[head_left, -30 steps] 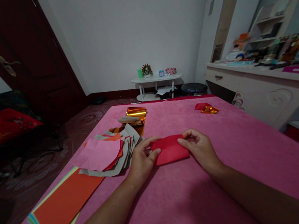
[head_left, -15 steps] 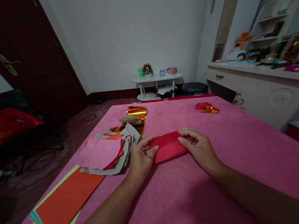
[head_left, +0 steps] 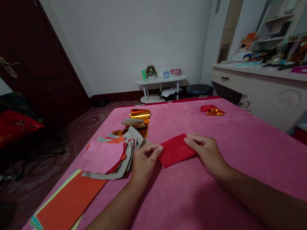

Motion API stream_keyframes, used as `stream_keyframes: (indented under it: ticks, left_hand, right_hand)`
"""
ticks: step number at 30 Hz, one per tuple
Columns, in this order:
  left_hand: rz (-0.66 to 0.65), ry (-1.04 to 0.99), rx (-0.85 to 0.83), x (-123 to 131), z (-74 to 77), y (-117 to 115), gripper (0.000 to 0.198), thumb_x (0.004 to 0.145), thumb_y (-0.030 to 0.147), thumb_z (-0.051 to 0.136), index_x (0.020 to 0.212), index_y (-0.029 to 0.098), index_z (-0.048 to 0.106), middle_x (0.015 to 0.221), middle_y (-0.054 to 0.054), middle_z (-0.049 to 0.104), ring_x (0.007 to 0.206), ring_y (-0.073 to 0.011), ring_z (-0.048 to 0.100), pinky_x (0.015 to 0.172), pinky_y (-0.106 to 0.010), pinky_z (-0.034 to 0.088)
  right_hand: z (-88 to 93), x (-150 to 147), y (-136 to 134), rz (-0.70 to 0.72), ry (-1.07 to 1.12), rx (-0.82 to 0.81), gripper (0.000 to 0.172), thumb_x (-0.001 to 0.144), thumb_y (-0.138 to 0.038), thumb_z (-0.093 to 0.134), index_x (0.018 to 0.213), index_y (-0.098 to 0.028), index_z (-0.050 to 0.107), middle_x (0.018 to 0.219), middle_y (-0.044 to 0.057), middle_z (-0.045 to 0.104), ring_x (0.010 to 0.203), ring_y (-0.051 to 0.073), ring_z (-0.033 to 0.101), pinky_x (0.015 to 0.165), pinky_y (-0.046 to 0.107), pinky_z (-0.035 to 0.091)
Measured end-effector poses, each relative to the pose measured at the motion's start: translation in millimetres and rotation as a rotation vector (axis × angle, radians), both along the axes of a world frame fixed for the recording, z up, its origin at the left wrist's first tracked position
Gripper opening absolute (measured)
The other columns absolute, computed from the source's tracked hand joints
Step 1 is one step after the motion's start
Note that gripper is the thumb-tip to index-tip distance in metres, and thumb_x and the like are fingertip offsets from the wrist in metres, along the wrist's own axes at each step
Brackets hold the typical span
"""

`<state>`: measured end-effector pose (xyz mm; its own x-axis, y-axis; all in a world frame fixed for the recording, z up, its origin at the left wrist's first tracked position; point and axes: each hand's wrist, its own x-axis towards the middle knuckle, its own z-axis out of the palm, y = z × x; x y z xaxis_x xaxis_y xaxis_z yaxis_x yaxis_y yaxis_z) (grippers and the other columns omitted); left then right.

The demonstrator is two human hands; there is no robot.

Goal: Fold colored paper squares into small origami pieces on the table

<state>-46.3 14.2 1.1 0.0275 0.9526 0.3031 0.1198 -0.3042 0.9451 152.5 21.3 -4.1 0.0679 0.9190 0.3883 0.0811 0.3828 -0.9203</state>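
A small red rectangle of paper point(head_left: 177, 151) is held up between both hands, over the pink cloth on the table point(head_left: 169, 207). My left hand point(head_left: 146, 161) pinches its upper left corner between thumb and fingers. At the upper right corner, the thumb of my right hand point(head_left: 205, 149) presses on the front, with the fingers behind. Whether the paper is folded or a single sheet I cannot tell. Just left of my left hand lies a loose pile of cut paper, with a pink piece point(head_left: 101, 156) on top and grey pieces point(head_left: 130, 151) beneath.
An orange sheet point(head_left: 71, 206) tops a stack of coloured paper at the left edge. Behind the pile lies a shiny gold foil roll point(head_left: 140, 113). Crumpled gold foil point(head_left: 215, 112) and a red piece point(head_left: 207, 108) sit far right. A white dresser point(head_left: 275, 97) stands to the right.
The red paper has shifted slightly right and tilted, its right side higher. My left fingers have slid toward its corner, and my right hand has moved a little to the right.
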Motion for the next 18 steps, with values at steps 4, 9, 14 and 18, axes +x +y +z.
stream_keyframes:
  ticks: [4, 9, 14, 18]
  left_hand:
    - [0.001, 0.017, 0.032, -0.3, -2.6, 0.8, 0.017, 0.076, 0.028, 0.064, 0.068, 0.014, 0.07, 0.07, -0.004, 0.066, 0.068, -0.0147, 0.058, 0.064, -0.024, 0.045]
    - [0.011, 0.019, 0.023, 0.8, -0.7, -0.5, 0.015, 0.075, 0.026, 0.065, 0.068, 0.014, 0.071, 0.071, -0.005, 0.066, 0.069, -0.0155, 0.059, 0.064, -0.025, 0.045]
    - [0.004, 0.034, 0.019, 0.3, 2.3, -2.5, 0.017, 0.076, 0.027, 0.064, 0.068, 0.014, 0.071, 0.07, -0.005, 0.065, 0.068, -0.0154, 0.057, 0.062, -0.024, 0.044]
    - [-0.02, 0.003, 0.009, 0.2, 3.0, -3.7, 0.018, 0.076, 0.027, 0.064, 0.066, 0.014, 0.071, 0.069, -0.004, 0.064, 0.066, -0.0145, 0.056, 0.061, -0.024, 0.043]
  right_hand:
    - [-5.0, 1.4, 2.2, -0.008, 0.1, -0.044, 0.012, 0.073, -0.033, 0.07, 0.074, -0.021, 0.073, 0.089, 0.003, 0.07, 0.087, 0.02, 0.061, 0.083, 0.034, 0.045]
    - [-7.8, 1.9, 4.0, -0.012, 0.213, -0.134, 0.011, 0.067, -0.032, 0.075, 0.07, -0.021, 0.072, 0.088, 0.003, 0.07, 0.082, 0.018, 0.061, 0.08, 0.033, 0.046]
    - [-6.4, 0.8, 3.8, -0.018, 0.268, -0.178, 0.014, 0.064, -0.032, 0.076, 0.066, -0.02, 0.07, 0.083, 0.003, 0.07, 0.077, 0.018, 0.061, 0.075, 0.032, 0.047]
    - [-4.8, 1.2, 3.3, -0.035, 0.253, -0.174, 0.015, 0.063, -0.033, 0.076, 0.065, -0.021, 0.068, 0.081, 0.003, 0.069, 0.076, 0.018, 0.061, 0.074, 0.032, 0.047]
